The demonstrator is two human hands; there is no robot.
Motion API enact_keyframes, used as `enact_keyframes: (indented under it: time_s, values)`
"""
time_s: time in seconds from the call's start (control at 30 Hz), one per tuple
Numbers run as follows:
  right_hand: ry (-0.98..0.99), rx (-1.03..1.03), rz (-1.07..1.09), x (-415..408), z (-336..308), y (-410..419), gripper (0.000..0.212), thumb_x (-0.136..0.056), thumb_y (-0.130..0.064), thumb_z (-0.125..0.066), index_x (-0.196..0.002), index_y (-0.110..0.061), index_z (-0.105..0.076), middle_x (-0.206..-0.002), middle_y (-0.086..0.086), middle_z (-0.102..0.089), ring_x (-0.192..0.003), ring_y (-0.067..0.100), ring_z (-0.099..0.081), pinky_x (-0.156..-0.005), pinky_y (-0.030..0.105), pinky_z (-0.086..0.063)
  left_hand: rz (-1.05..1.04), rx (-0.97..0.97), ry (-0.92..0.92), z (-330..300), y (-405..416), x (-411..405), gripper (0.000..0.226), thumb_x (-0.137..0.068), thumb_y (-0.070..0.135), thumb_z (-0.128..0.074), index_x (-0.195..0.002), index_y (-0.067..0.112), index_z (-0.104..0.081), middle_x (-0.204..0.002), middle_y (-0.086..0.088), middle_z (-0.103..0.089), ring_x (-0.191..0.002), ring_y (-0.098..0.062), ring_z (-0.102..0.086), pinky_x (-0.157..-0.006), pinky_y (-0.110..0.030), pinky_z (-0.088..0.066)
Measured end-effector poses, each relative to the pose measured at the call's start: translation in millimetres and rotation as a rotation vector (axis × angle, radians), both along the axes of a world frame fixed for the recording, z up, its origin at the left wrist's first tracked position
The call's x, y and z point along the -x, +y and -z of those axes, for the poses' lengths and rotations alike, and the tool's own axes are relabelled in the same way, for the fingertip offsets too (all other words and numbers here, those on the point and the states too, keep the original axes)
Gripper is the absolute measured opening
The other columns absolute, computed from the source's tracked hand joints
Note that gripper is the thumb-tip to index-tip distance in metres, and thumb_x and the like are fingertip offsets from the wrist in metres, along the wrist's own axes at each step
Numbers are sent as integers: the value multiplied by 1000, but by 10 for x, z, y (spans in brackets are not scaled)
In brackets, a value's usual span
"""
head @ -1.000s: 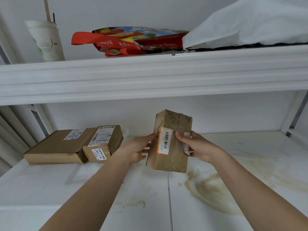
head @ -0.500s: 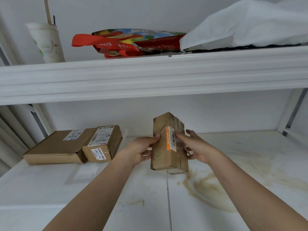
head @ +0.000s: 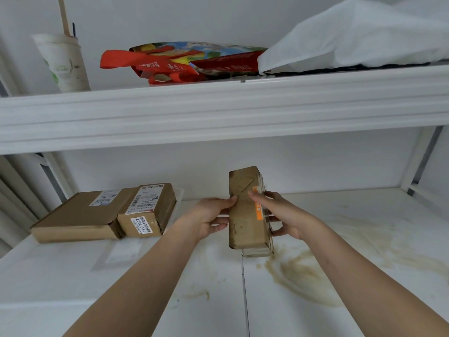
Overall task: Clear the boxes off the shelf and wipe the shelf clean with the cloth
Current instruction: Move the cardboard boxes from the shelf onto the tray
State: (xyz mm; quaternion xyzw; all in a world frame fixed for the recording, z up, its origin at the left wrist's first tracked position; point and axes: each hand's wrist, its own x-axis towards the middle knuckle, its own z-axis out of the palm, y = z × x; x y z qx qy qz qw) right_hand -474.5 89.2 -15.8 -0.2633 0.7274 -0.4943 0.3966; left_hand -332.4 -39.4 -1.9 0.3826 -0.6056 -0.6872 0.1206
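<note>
White shelving fills the view: an upper shelf (head: 218, 110) and, below it, the lower shelf (head: 170, 276) that we are clearing. Brown dried stains (head: 301, 273) mark its right half, running toward the front edge.

Step in hand: removal of the boxes. We hold a narrow cardboard box (head: 245, 215) on end above the middle of the lower shelf, clear of the surface or nearly so; whether it touches cannot be told. Our left hand (head: 211, 217) grips its left face, thumb on the front and the other fingers curled round behind. Our right hand (head: 284, 215) grips its right face in the same way, the thumb lying by the orange label.

Two more boxes remain at the back left corner: a flat cardboard box (head: 77, 215) and, touching its right side, a small labelled parcel (head: 148, 210). A thin clear plastic sleeve (head: 121, 254) lies just in front of them.

No cloth is identifiable, so wiping cannot yet begin.

Next move, as we judge it: carry the held box out past the front edge, keeping it below the upper shelf, and set it down elsewhere. Then return for the two boxes at the left corner. The stains appear dried on, so wiping will probably need firm pressure.

The upper shelf carries a paper cup (head: 63, 64), a red printed bag (head: 175, 62) and a white fabric bag (head: 352, 37).
</note>
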Motion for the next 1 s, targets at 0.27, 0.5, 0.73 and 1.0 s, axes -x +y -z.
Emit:
enact_keyframes:
  time_s: [0.27,0.5,0.73,1.0]
  values:
    - [-143,37,62,17,22,5,89,-66,-68,-74,-136,-30,-36,-118,6,-62,-105,24,-63,-76,48,-58,-47,-83,28,15,0,-21,16,-89,26,-66,-96,13,-66,-90,-3,-66,-80,-18,-63,-72,-28,-49]
    - [-672,189,223,80,99,-21,73,-70,-54,-79,-127,-23,-45,-123,31,-50,-101,51,-62,-85,67,-48,-36,-87,-118,109,-55,-79,36,-89,35,-63,-115,10,-61,-111,-13,-60,-99,-34,-62,-90,-46,-49]
    - [-942,171,291,120,208,-76,81,-71,-54,-75,-133,-15,-40,-125,42,-43,-105,60,-54,-81,66,-50,46,-410,-30,120,12,-40,53,-94,45,-52,-124,1,-46,-119,-30,-58,-99,-50,-60,-70,-58,-52]
    - [-998,164,279,137,324,-106,59,-91,-47,-55,-131,-7,-39,-129,43,-43,-110,61,-49,-73,68,-48,7,-387,12,37,57,-8,33,-97,32,-52,-110,2,-52,-113,-27,-56,-89,-48,-62,-74,-59,-51]
